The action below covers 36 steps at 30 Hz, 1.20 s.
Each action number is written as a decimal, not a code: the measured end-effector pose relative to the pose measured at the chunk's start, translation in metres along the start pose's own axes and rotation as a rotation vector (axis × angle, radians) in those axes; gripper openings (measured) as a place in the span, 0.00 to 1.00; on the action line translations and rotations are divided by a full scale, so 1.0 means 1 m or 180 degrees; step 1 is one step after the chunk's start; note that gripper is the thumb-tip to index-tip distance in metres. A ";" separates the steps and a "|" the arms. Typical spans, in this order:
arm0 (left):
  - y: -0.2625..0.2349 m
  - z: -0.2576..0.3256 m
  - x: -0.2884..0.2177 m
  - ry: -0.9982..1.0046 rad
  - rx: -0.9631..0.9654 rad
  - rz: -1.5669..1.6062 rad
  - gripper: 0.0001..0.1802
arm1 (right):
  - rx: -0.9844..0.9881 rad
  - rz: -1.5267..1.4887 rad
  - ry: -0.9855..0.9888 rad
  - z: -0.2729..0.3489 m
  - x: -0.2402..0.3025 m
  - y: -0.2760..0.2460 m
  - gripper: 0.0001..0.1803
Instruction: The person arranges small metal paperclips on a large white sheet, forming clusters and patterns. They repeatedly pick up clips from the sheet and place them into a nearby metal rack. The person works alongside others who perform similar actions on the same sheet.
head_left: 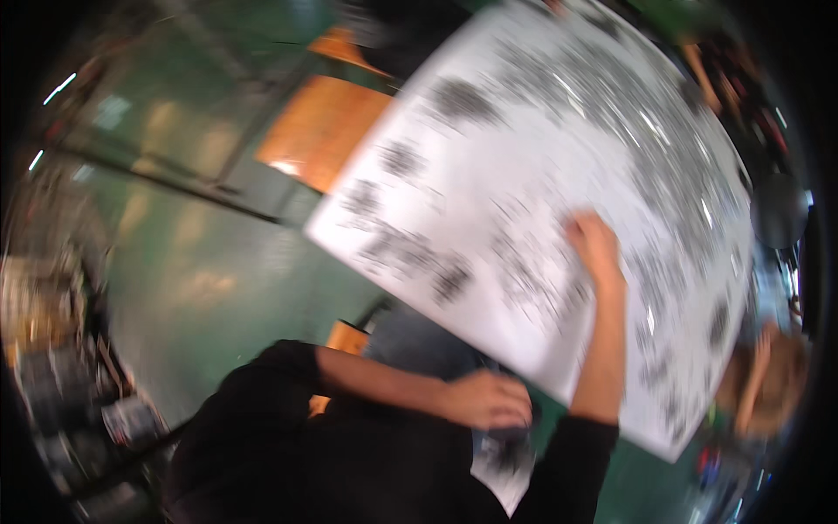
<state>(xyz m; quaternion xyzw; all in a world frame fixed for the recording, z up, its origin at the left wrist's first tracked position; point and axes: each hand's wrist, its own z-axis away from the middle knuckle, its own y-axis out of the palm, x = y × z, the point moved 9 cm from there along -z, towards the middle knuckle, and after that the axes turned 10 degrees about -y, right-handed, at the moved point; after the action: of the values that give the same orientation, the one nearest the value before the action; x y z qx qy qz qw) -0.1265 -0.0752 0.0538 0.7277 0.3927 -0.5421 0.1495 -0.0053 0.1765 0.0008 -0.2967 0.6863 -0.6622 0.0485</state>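
My right hand (596, 247) is over the white tabletop (489, 175), its fingers curled inward among small dark pieces (524, 266) scattered there. Whatever the fingertips hold is hidden or too small to make out. My left hand (489, 400) is low in front of my body, just off the table's near edge, with bent fingers close together. Beneath it shows a whitish thing with dark contents (504, 467), perhaps a bag; blur hides its kind. Smaller clusters of dark pieces (452, 278) lie toward the table's left corner.
A big spread of dark and shiny small pieces (628, 113) covers the table's far right. Wooden stools (327, 127) stand by its left edge. Another person's arm (755, 384) shows at the right. Boxes or crates (57, 375) line the green floor (209, 271) at far left.
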 end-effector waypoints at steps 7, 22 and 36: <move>0.021 -0.009 0.008 -0.0377 0.0214 0.1013 0.03 | 0.0484 0.0402 -0.0127 0.000 -0.003 0.020 0.06; 0.016 -0.006 -0.003 -0.0031 0.0126 0.0985 0.06 | 0.1615 -0.1053 0.2170 0.189 -0.090 -0.017 0.08; 0.009 -0.011 -0.004 -0.0257 0.0178 0.0213 0.06 | 0.0337 -0.0330 0.0943 -0.026 -0.034 -0.005 0.07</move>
<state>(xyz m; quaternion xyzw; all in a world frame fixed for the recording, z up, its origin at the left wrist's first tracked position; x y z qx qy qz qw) -0.1124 -0.0754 0.0594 0.7219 0.3465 -0.5764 0.1629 0.0122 0.2153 -0.0021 -0.2279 0.6338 -0.7356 -0.0719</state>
